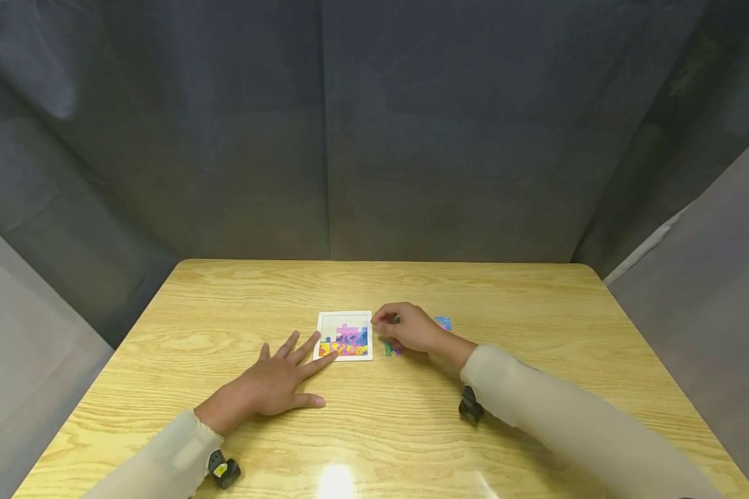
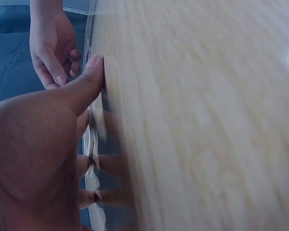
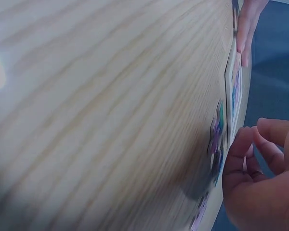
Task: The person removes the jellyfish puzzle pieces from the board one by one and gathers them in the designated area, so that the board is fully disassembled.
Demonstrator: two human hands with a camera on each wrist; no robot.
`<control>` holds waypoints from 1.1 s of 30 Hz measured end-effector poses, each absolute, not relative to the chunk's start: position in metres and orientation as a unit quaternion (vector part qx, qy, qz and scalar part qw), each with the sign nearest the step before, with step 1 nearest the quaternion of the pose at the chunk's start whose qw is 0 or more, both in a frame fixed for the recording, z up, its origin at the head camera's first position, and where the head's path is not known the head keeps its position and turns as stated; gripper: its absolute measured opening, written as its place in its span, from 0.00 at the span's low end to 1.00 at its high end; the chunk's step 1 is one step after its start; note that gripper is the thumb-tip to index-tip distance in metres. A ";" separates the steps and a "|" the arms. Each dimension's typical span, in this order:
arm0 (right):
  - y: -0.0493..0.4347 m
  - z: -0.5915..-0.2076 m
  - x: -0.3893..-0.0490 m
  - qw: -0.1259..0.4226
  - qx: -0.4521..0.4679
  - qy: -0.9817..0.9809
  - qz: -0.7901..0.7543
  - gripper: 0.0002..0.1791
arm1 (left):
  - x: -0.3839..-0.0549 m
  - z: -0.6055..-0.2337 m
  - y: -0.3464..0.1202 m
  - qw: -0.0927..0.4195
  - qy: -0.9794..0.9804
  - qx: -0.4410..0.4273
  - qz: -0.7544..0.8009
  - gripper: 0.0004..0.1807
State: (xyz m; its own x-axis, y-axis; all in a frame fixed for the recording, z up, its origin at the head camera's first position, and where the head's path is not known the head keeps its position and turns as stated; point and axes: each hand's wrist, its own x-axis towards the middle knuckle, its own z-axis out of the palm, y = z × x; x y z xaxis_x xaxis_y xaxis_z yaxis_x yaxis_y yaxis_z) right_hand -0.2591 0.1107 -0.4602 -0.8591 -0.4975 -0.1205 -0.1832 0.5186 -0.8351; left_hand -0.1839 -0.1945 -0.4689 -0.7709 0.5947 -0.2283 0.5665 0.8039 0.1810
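Puzzle tray [image 1: 332, 324], nearly square with no marked long axis, lies between the two hands: right of the left hand [image 1: 277, 385], left of the right hand [image 1: 410, 327]. The left is nearer, its fingers straight and spread, two tips on the tray. The right is just beside the tray, thumb and fingertips together; whether they pinch a piece cannot be told. Joined pieces [image 1: 352, 342] fill the tray's near part; loose pieces [image 1: 442, 323] lie around the right hand on the bench [image 1: 537, 298].
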 end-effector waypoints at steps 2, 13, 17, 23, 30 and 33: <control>0.105 -0.461 -0.261 0.172 -0.200 0.856 -0.445 0.14 | -0.184 -0.469 -0.195 0.138 0.940 0.307 0.052 0.45; 0.078 -0.466 -0.267 0.157 -0.199 0.853 -0.456 0.14 | -0.186 -0.473 -0.195 0.133 0.940 0.308 0.051 0.46; 0.069 -0.467 -0.267 0.157 -0.198 0.853 -0.456 0.14 | -0.186 -0.474 -0.196 0.135 0.940 0.308 0.051 0.46; 0.057 -0.468 -0.266 0.159 -0.215 0.866 -0.423 0.19 | -0.185 -0.474 -0.196 0.135 0.940 0.309 0.052 0.46; 0.051 -0.473 -0.265 0.153 -0.219 0.876 -0.401 0.24 | -0.184 -0.474 -0.197 0.136 0.940 0.308 0.052 0.46; 0.049 -0.473 -0.264 0.147 -0.213 0.884 -0.390 0.25 | -0.185 -0.474 -0.197 0.135 0.940 0.309 0.053 0.46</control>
State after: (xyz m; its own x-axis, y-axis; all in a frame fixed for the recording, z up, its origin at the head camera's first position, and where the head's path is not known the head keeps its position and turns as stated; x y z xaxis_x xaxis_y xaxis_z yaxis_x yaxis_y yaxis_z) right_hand -0.2645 0.0495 -0.4726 -0.8663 -0.4906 -0.0939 -0.2608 0.6046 -0.7526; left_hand -0.1846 -0.1971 -0.4743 -0.7727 0.5952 -0.2207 0.5665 0.8034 0.1833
